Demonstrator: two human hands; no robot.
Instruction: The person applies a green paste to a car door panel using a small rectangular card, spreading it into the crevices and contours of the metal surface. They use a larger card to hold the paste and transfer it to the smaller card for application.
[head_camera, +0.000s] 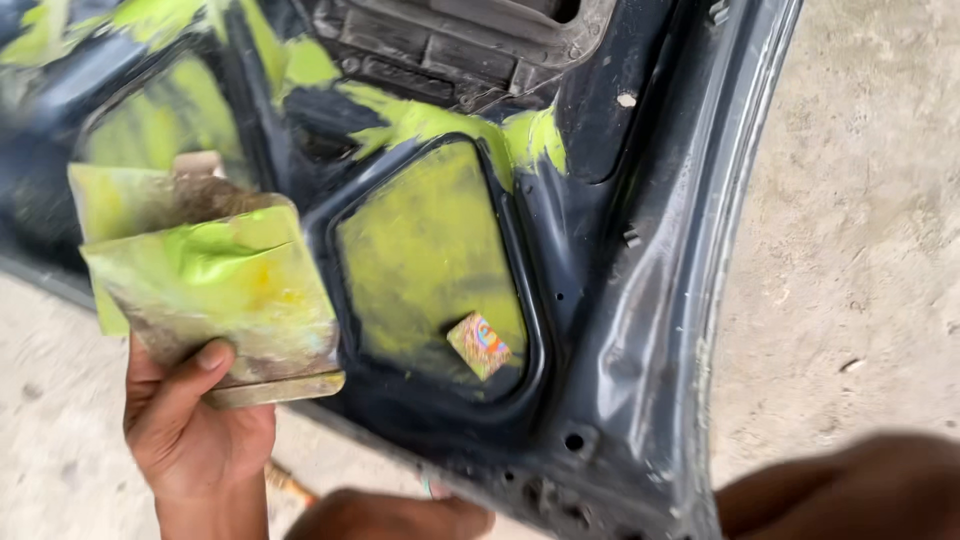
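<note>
The flat, stiff rectangular board smeared with yellow-green filler paste (215, 290) sat in the person's left hand (195, 420), held up in front of the dark blue car door panel (620, 300). It looked like two or three plates stacked together, the front one creased and crusted brown along its lower edge. The thumb (190, 375) pressed on the board's lower front face while the other fingers went behind it and out of sight, so the hand was closed on the board, gripping it from below.

Behind and to the right of the board, the door panel had a recessed, rounded opening coated in the same yellow-green filler (430, 250), with more patches of it spread across the upper left of the metal. A small square, rainbow-sheened sticker (479, 345) lay near the bottom right of that recess. Black fittings (440, 45) showed at the top of the panel.

The right hand (395, 517) appeared only as a blurred shape at the bottom edge, just under the door's lower rim; I could not tell whether its fingers were spread or closed. Another blurred dark shape (850, 485), probably a limb, filled the lower right corner. Bare concrete floor (860, 200) stretched to the right of the door.
</note>
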